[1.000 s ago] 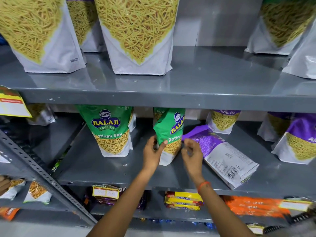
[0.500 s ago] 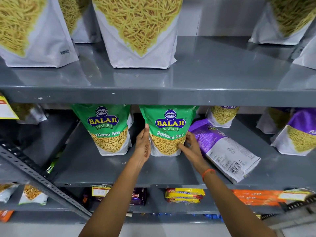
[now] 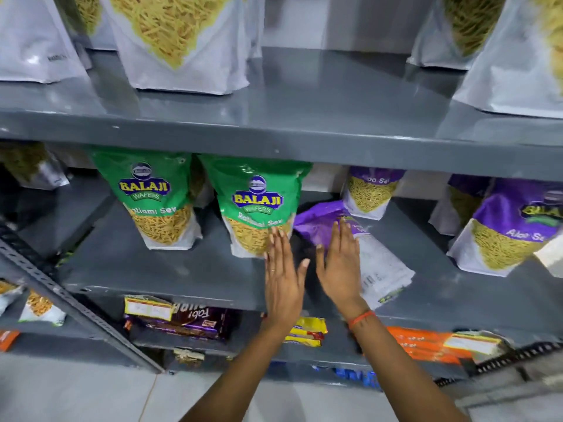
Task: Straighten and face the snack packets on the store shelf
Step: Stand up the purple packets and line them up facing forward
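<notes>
Letting go of the now front-facing green packet point(image 3: 257, 205), both hands point(image 3: 281, 275) point(image 3: 339, 266) spread flat; the fallen purple packet point(image 3: 356, 248) remains to stand.

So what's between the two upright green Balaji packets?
Nothing in front: head view shows bare grey shelf between the left green packet and the right green packet; another packet shows behind.

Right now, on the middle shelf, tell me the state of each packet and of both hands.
left green packet: upright, front facing out
right green packet: upright, front facing out
fallen purple packet: lying flat, back side up
right purple packet: upright, front facing out
left hand: open, fingertips at the right green packet
right hand: open, flat over the fallen purple packet
</notes>
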`<state>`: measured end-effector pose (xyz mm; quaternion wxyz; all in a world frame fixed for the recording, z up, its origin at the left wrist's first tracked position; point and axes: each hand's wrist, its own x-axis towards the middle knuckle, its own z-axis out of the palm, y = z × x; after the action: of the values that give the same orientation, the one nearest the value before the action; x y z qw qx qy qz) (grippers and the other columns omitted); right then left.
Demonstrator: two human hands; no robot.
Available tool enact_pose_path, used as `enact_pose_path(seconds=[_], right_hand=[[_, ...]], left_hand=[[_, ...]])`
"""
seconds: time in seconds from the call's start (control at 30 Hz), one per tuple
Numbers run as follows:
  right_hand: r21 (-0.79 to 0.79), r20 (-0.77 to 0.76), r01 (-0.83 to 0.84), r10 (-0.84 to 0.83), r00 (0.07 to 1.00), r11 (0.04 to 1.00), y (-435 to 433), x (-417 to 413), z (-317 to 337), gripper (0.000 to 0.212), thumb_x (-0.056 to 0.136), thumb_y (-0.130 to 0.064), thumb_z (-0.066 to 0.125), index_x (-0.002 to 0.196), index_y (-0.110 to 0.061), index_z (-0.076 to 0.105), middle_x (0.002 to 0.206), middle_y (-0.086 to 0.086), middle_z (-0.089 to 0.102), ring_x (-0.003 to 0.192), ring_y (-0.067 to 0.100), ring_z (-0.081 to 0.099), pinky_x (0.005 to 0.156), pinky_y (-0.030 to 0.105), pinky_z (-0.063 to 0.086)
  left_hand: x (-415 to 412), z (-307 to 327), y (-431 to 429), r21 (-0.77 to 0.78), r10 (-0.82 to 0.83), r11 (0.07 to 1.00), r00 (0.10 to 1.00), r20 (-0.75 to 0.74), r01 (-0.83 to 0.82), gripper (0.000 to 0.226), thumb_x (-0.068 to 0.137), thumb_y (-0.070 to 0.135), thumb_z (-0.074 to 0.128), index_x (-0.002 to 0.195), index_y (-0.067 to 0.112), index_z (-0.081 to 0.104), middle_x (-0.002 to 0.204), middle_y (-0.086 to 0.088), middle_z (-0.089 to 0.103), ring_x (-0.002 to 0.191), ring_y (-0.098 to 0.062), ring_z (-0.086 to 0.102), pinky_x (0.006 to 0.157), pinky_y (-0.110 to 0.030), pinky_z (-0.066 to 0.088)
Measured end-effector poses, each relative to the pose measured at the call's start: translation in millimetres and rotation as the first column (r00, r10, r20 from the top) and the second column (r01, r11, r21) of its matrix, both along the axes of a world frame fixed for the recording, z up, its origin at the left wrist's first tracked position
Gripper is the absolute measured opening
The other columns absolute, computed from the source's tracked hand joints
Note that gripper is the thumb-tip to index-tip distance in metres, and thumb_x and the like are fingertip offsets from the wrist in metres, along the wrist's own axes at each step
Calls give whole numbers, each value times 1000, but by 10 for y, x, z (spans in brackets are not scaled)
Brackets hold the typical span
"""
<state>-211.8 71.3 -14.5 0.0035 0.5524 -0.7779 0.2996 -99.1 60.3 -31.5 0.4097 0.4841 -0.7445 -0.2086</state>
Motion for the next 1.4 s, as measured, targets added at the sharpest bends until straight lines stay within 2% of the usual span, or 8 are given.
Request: enact_pose_path(seconds=[0.2, 0.4, 0.5, 0.6, 0.73, 1.03, 1.23, 1.4], right_hand=[[315, -70, 120, -103, 992, 942, 199, -1145, 116, 38, 93, -28, 43, 121, -5, 54, 124, 23, 58, 118, 37, 50, 107, 42, 29], [417, 627, -63, -237, 742, 907, 260, -1579, 219, 43, 91, -43, 52, 85, -3, 66, 87, 13, 59, 78, 30, 61, 63, 26, 42], [285, 838, -52, -222, 498, 957, 334, -1608, 101, 33, 86, -36, 62, 86, -3, 66, 77, 9, 67, 56, 14, 61, 42, 15, 48], [171, 937, -125, -122, 328, 977, 426, -1700, -56, 29, 85, -32, 65, 94, -4, 67, 90, 11, 73, 78, 23, 70, 71, 32, 58], [-64, 981, -178, 95, 169, 982, 432, -1896, -77, 11, 87, -18, 62, 88, -14, 71, 90, 3, 76, 81, 16, 71, 71, 25, 60], [-216, 890, -49, 217, 402, 975, 242, -2117, -83, 33, 85, 14, 49, 92, -17, 58, 77, -19, 75, 78, -7, 66, 77, 10, 50], [-296, 834, 158, 174, 524, 942, 282, -1841, -94, 30, 83, 14, 48, 80, -15, 56, 76, -2, 62, 58, -10, 57, 55, 5, 45], [-349, 766, 229, 136, 628, 909, 535, -1563, -222, 19, 85, 12, 46, 86, -6, 52, 77, 1, 57, 65, -6, 52, 62, 9, 44]], left_hand=[[-887, 93, 191, 550, 143, 835, 965, -219, 1, 63, 95, 28, 45, 140, -8, 22, 148, -29, 30, 137, -35, 33, 108, -34, 30], [-1000, 317, 55, 847, 485, 500, 753, -445, 178, 24, 91, 7, 45, 72, -5, 54, 52, -16, 65, 45, -18, 58, 49, -24, 47], [-849, 251, 54, 860, 521, 389, 690, -502, 331, 25, 93, 1, 42, 69, 8, 49, 54, -11, 58, 57, -21, 53, 72, -39, 51], [-761, 228, 53, 808, 469, 411, 662, -585, 423, 13, 91, 1, 43, 93, 7, 54, 78, -12, 63, 72, -25, 57, 72, -35, 47], [-785, 246, -32, 639, 329, 514, 556, -763, 573, 17, 91, 4, 48, 88, 13, 61, 74, -1, 75, 73, -20, 68, 70, -33, 54], [-1262, 668, -283, 474, 73, 664, 581, -811, 579, 25, 92, -4, 43, 115, -3, 52, 93, -8, 69, 84, -14, 62, 93, -33, 46], [-1439, 283, 134, 378, 236, 924, 875, -423, -66, 44, 86, -1, 54, 129, -1, 44, 128, -22, 48, 119, -34, 49, 104, -43, 41], [-1642, 74, 418, 352, 25, 922, 881, -472, 162, 54, 81, 13, 67, 127, 5, 40, 129, -10, 48, 120, -21, 49, 102, -30, 40]])
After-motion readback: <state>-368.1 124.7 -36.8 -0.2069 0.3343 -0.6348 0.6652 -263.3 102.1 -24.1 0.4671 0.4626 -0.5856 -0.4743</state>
